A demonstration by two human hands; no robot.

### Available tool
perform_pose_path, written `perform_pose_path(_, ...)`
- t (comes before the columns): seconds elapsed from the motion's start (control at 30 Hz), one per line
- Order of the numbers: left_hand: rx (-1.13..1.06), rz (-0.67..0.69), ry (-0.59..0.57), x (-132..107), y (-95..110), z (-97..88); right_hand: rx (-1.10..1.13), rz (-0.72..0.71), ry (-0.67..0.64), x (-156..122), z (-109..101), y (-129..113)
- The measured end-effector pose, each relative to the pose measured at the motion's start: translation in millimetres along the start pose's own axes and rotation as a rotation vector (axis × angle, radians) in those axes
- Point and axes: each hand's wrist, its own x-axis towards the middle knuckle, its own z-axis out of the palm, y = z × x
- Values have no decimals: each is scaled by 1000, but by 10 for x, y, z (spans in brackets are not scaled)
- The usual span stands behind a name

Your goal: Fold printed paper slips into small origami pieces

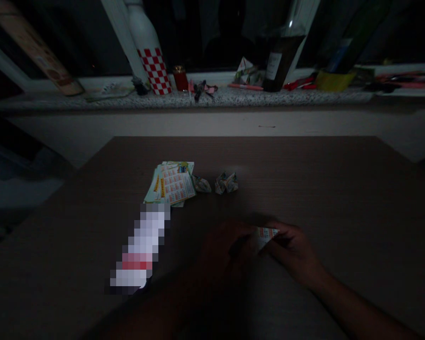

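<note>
A small folded piece of printed paper (266, 233) is held between my two hands above the front middle of the table. My right hand (295, 250) pinches its right end between thumb and fingers. At its left edge, my left hand (226, 243) has its fingers curled around the paper, though deep shadow hides most of them. Farther back lies a loose stack of printed paper slips (177, 186). A folded paper piece (202, 184) touches the stack's right side, and another folded paper shape (226, 183) sits just right of that.
A lit, pixelated phone-like object (141, 250) lies left of my left arm on the wooden table (304, 179). Along the stone windowsill (205, 100) stand a checkered bottle (154, 66), a dark bottle (274, 66), a red jar (180, 79) and a yellow container (335, 81). The room is dim.
</note>
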Motion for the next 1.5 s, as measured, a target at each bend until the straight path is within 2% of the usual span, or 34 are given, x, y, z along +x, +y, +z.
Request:
perform_pose_path(0.17, -152, -207, 6, 72, -1, -58, -12, 8, -38, -1, -6, -16)
perform_pose_path(0.33, -309, -205, -85, 101, -9, -40, -27, -75, -8, 4, -4, -50)
perform_pose_path(0.4, -356, -223, -87, 96, -5, -18, -36, -89, -6, 4, -3, -54)
perform_pose_path(0.73, -393, -222, -104, 87, -3, -4, -39, -48, -50, -10, -17, -37)
perform_pose_path(0.97, -593, -516, -77, 109, -33, 39, -3, -39, -22, 7, 17, -40)
perform_pose_path(1.13, -546, -470, -100, 127, -32, 36, -18, -28, 14, 4, 22, -35)
perform_pose_path(1.4, -624, -470, -87, 122, -28, 12, 8, -16, -21, -1, 8, -38)
perform_pose_path(1.5, -662, -430, -69, 111, -17, 0, 81, -3, -73, 8, -14, -33)
